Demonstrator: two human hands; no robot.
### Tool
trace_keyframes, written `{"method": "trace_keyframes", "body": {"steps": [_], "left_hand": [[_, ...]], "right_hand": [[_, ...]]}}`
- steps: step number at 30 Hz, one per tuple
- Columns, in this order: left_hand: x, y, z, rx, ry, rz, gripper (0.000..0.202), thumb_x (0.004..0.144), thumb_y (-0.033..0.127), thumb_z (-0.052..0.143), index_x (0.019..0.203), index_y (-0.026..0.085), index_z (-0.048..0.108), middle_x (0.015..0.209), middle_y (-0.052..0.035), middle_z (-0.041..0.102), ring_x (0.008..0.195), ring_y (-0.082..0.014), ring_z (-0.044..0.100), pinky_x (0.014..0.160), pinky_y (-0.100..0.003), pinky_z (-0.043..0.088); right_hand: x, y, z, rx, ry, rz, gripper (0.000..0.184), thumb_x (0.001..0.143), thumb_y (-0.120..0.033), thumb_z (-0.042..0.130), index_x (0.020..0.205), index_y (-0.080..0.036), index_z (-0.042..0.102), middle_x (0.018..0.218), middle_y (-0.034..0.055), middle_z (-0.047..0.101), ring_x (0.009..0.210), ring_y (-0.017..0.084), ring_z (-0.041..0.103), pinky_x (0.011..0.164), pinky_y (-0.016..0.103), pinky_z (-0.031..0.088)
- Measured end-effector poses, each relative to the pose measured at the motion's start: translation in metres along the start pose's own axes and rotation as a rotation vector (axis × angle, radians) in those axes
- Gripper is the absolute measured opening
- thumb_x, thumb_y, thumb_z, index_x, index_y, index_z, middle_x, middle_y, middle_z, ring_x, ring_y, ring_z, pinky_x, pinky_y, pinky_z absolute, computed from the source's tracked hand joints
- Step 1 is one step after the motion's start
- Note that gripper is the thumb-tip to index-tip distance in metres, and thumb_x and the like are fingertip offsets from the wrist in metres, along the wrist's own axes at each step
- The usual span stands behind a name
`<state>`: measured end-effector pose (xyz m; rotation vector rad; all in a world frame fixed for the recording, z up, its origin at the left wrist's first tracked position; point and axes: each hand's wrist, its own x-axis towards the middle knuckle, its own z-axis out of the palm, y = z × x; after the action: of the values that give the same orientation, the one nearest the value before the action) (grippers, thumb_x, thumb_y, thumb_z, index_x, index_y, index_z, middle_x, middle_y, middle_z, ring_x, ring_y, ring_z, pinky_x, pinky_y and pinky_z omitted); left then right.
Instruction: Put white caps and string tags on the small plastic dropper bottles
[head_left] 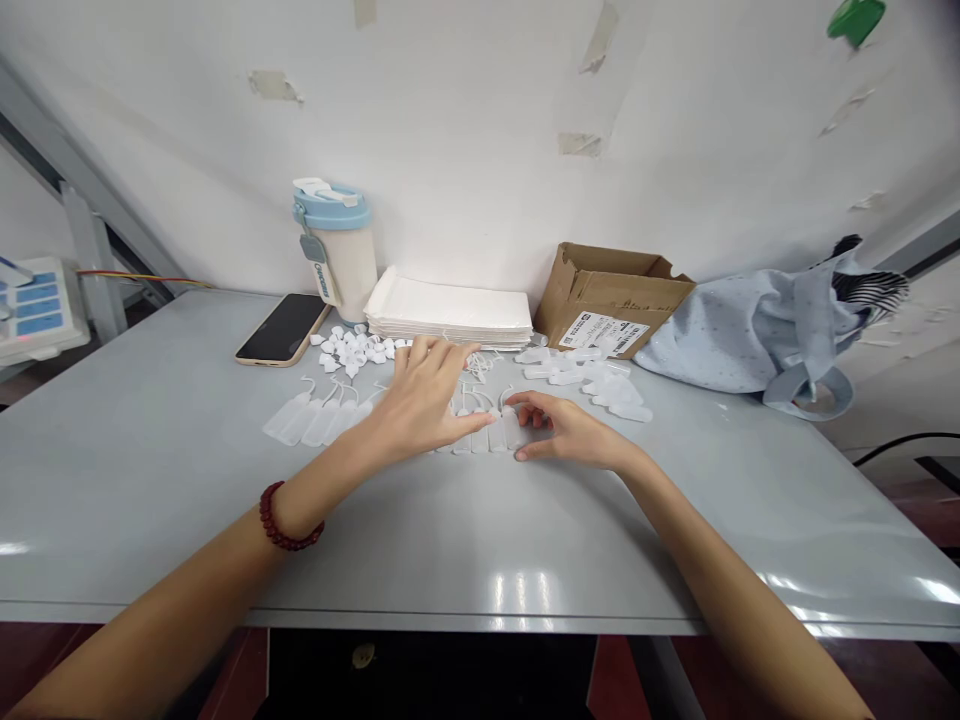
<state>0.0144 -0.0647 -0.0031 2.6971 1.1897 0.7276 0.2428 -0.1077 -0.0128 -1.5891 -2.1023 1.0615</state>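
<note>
A row of small translucent white plastic tubes [480,437], several with thin white strings at their tops, lies across the middle of the table. My left hand [424,400] is over this row, open, with fingers spread and the thumb stretched toward the right end; it hides part of the row. At that end my right hand [570,430] has its thumb and forefinger apart beside the last tube [513,428]. Whether they touch it I cannot tell. More tubes with strings [304,420] lie left of my left wrist.
Behind are small white caps [351,348], loose white strings [480,368], stacked white envelopes [450,310] and loose tubes [574,370]. A phone [283,328], a tumbler [341,250], an open cardboard box [611,300] and a light blue bag [727,330] stand or lie along the wall.
</note>
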Motion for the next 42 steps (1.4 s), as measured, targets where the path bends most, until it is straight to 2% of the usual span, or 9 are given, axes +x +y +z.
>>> {"method": "trace_keyframes", "body": {"steps": [9, 14, 18, 22, 26, 31, 36, 39, 42], "left_hand": [[0.006, -0.032, 0.006, -0.064, 0.044, -0.215, 0.034, 0.088, 0.03, 0.043, 0.116, 0.016, 0.057, 0.106, -0.0108, 0.063, 0.105, -0.032, 0.044, 0.087, -0.051, 0.037], [0.006, -0.038, 0.014, -0.062, -0.021, -0.069, 0.031, 0.088, 0.022, 0.038, 0.107, 0.018, 0.062, 0.114, -0.0098, 0.061, 0.112, -0.0315, 0.042, 0.09, -0.052, 0.037], [0.005, -0.034, 0.021, -0.038, -0.079, 0.036, 0.035, 0.089, 0.019, 0.036, 0.113, 0.02, 0.062, 0.128, -0.0091, 0.054, 0.117, -0.0311, 0.038, 0.094, -0.055, 0.036], [0.007, -0.028, 0.024, -0.058, -0.141, 0.043, 0.037, 0.096, 0.034, 0.033, 0.118, 0.021, 0.06, 0.137, -0.0086, 0.048, 0.124, -0.0322, 0.032, 0.1, -0.057, 0.031], [0.008, -0.026, 0.024, -0.093, -0.159, -0.012, 0.047, 0.098, 0.045, 0.027, 0.126, 0.019, 0.055, 0.136, -0.0091, 0.05, 0.125, -0.0322, 0.034, 0.103, -0.055, 0.03], [0.01, -0.027, 0.014, -0.281, -0.01, -0.129, 0.046, 0.096, 0.042, 0.033, 0.125, 0.015, 0.056, 0.133, -0.0101, 0.055, 0.125, -0.0268, 0.043, 0.106, -0.046, 0.034], [0.008, -0.027, -0.005, -0.578, 0.216, -0.423, 0.035, 0.089, 0.038, 0.045, 0.109, 0.019, 0.067, 0.106, -0.0062, 0.069, 0.093, -0.0218, 0.062, 0.084, -0.035, 0.049], [0.006, -0.027, -0.01, -0.691, 0.277, -0.444, 0.035, 0.087, 0.037, 0.048, 0.108, 0.017, 0.068, 0.099, -0.0063, 0.071, 0.089, -0.0209, 0.063, 0.084, -0.036, 0.05], [0.005, -0.029, -0.011, -0.754, 0.335, -0.389, 0.039, 0.087, 0.037, 0.051, 0.117, 0.017, 0.064, 0.109, -0.0082, 0.069, 0.099, -0.022, 0.063, 0.094, -0.038, 0.047]], "right_hand": [[-0.006, -0.002, -0.016, -0.01, 0.016, 0.006, 0.067, 0.067, -0.04, 0.075, 0.127, -0.022, 0.051, 0.102, 0.0051, 0.06, 0.094, 0.02, 0.055, 0.084, 0.036, 0.046], [-0.011, 0.014, -0.036, -0.07, 0.326, 0.056, 0.051, 0.077, -0.046, 0.065, 0.121, -0.023, 0.055, 0.105, 0.0072, 0.062, 0.094, 0.023, 0.058, 0.081, 0.038, 0.047], [-0.005, 0.029, -0.039, -0.341, 0.543, 0.027, 0.034, 0.085, -0.03, 0.055, 0.117, -0.019, 0.057, 0.116, 0.0115, 0.06, 0.109, 0.028, 0.054, 0.09, 0.042, 0.044], [0.003, 0.036, -0.032, -0.598, 0.461, 0.029, 0.036, 0.085, -0.012, 0.047, 0.12, -0.016, 0.056, 0.126, 0.0125, 0.059, 0.117, 0.031, 0.05, 0.094, 0.044, 0.042], [0.007, 0.038, -0.026, -0.677, 0.4, 0.07, 0.039, 0.084, -0.005, 0.045, 0.119, -0.015, 0.058, 0.125, 0.0141, 0.061, 0.116, 0.031, 0.052, 0.09, 0.045, 0.043], [0.008, 0.04, -0.026, -0.759, 0.38, 0.107, 0.041, 0.084, -0.002, 0.041, 0.119, -0.013, 0.059, 0.122, 0.0175, 0.062, 0.115, 0.033, 0.052, 0.087, 0.045, 0.042], [0.007, 0.043, -0.028, -0.822, 0.366, 0.137, 0.043, 0.08, 0.004, 0.038, 0.114, -0.011, 0.061, 0.118, 0.0189, 0.063, 0.113, 0.032, 0.054, 0.084, 0.04, 0.042], [0.007, 0.041, -0.029, -0.849, 0.374, 0.155, 0.047, 0.077, 0.009, 0.036, 0.112, -0.01, 0.062, 0.114, 0.0189, 0.065, 0.11, 0.032, 0.056, 0.083, 0.04, 0.042], [0.007, 0.038, -0.027, -0.861, 0.392, 0.15, 0.041, 0.08, 0.006, 0.038, 0.11, -0.009, 0.062, 0.11, 0.0189, 0.067, 0.107, 0.032, 0.057, 0.082, 0.04, 0.043]]}}
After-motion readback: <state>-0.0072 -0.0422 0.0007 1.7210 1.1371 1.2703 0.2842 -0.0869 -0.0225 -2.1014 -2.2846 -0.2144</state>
